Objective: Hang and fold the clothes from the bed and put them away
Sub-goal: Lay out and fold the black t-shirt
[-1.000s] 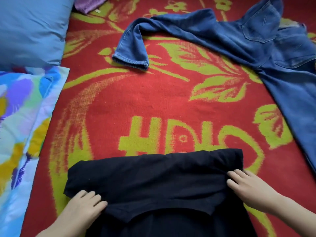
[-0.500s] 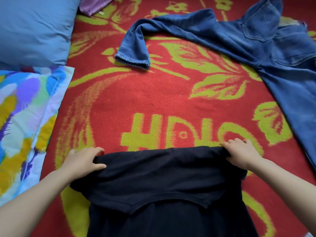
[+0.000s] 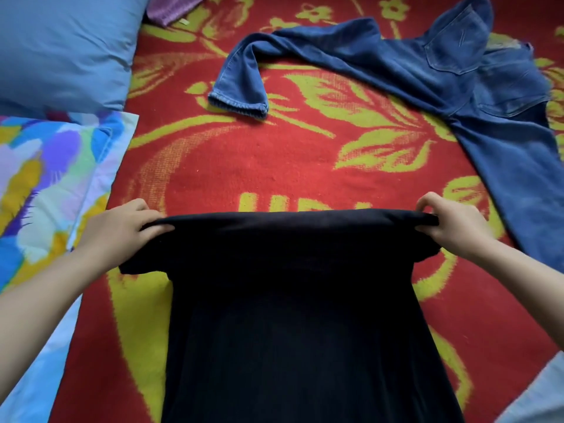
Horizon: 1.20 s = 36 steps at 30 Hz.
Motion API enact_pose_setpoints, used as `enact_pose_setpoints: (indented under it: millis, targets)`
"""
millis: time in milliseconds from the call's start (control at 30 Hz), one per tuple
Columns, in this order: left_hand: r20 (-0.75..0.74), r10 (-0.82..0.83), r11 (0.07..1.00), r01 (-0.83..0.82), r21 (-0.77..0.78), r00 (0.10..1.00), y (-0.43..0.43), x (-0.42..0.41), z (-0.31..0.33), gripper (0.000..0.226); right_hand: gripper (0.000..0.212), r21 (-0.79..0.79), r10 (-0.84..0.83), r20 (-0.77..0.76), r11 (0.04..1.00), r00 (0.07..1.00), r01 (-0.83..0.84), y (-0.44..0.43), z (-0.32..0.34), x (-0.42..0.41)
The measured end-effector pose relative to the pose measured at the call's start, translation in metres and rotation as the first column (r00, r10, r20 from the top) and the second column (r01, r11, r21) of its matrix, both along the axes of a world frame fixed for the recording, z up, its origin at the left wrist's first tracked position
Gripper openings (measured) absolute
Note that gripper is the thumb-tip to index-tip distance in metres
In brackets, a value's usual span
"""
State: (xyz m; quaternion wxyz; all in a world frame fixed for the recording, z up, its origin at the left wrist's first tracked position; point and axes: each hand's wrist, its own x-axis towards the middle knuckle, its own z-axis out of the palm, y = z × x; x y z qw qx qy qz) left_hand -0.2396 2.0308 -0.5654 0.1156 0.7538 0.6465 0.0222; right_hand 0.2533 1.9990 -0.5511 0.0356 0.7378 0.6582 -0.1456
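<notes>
A black shirt (image 3: 293, 315) lies lengthwise on the red and yellow blanket (image 3: 244, 166), its far end lifted off the bed. My left hand (image 3: 122, 230) grips the far left corner of that end, fingers curled over the fabric. At the far right corner, my right hand (image 3: 448, 224) pinches the fold between thumb and fingers. The short sleeves hang below both hands. Blue jeans (image 3: 457, 83) sprawl across the bed's far right, one leg bent toward the middle.
A blue pillow (image 3: 61, 47) sits at the far left, with a multicoloured pillow (image 3: 45, 184) in front of it. A purple cloth (image 3: 174, 7) shows at the top edge. A pale blue fabric patch (image 3: 543, 395) fills the lower right corner.
Both hands moved from the shirt's near fold to its far corners, took hold and raised that end away from me. The shirt now stretches out longer toward me.
</notes>
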Motion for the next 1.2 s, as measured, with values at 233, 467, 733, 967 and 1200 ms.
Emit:
enact_pose_setpoints:
  millis: [233,467,733,967,1200]
  targets:
    - [0.008,-0.466,0.826,0.431,0.364,0.885,-0.128,-0.03,-0.006,0.031,0.011,0.295,0.501,0.279,0.767,0.819,-0.57,-0.117,-0.006,0.027]
    - [-0.135,-0.578,0.806,0.589,0.056,0.805,-0.273,-0.007,-0.083,0.043,0.026,-0.304,0.655,0.306,0.755,0.691,-0.581,-0.21,-0.068,0.037]
    - [-0.12,-0.187,0.958,0.208,0.196,0.975,-0.203,0.04,-0.059,0.041,0.036,0.05,0.355,0.269,0.923,0.895,-0.381,-0.151,-0.053,-0.023]
    - [-0.346,-0.273,0.855,0.062,-0.516,0.898,-0.133,0.054,-0.052,0.074,0.065,-0.485,0.28,0.246,0.864,0.928,-0.132,-0.1,-0.059,-0.034]
    - [0.0,-0.208,0.938,0.199,-0.284,0.978,-0.106,0.003,-0.038,0.02,0.02,-0.219,0.305,0.275,0.943,0.912,-0.249,-0.094,-0.039,-0.009]
